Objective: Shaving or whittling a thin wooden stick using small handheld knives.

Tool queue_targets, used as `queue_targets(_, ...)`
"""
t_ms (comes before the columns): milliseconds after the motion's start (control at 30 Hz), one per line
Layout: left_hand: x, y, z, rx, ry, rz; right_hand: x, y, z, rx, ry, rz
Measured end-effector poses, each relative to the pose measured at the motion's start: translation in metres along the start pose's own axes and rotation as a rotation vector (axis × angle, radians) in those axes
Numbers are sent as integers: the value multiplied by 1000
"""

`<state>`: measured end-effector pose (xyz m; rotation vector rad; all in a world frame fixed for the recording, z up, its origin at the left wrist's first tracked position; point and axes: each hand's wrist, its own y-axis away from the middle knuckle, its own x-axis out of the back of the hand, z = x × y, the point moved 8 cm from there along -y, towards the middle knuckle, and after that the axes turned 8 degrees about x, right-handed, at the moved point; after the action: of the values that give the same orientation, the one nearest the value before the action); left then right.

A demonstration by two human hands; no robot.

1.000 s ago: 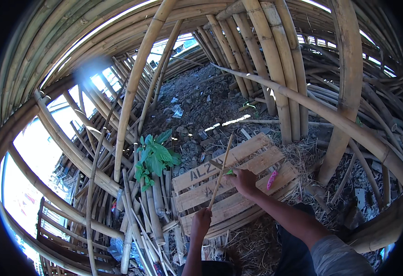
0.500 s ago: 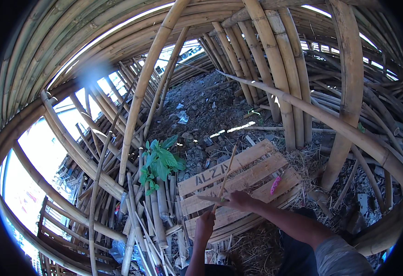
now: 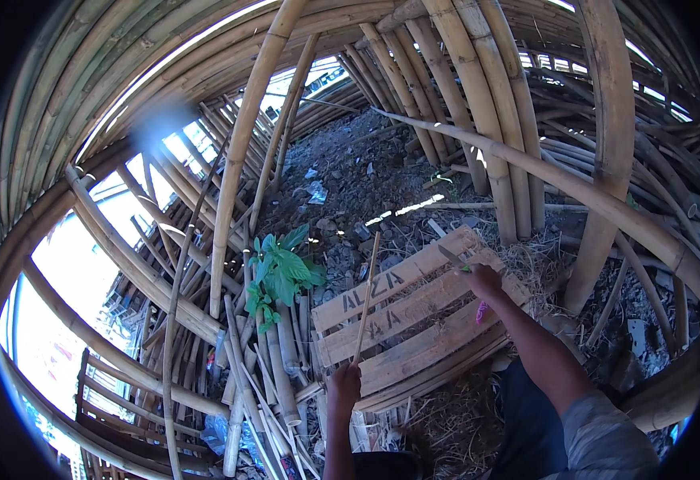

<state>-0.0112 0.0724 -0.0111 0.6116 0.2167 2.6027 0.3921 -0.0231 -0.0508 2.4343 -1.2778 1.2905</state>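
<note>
Over the left part of the slatted crate (image 3: 414, 352), a stick (image 3: 368, 298) is gripped by the left hand (image 3: 343, 387); over its right part, a knife (image 3: 451, 257) is clasped by the right hand (image 3: 482, 282). The stick seems already slimmed; remaining cutting cannot be judged.

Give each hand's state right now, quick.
Left hand: closed, holding a thin stick.
Right hand: closed, holding a knife.
</note>
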Motion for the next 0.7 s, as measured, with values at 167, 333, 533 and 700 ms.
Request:
queue_targets(167,-13,7,16,-35,-153,33,-21,26,-96,282,-387,-358)
queue_targets(333,-23,29,44,-253,-343,134,-49,91,-173,761,-84,-357)
queue_targets(533,-27,31,54,-364,-476,222,-48,57,-143,164,-170,-473)
queue_targets(700,-21,49,55,-274,-457,169,-36,12,-69,25,-206,-123)
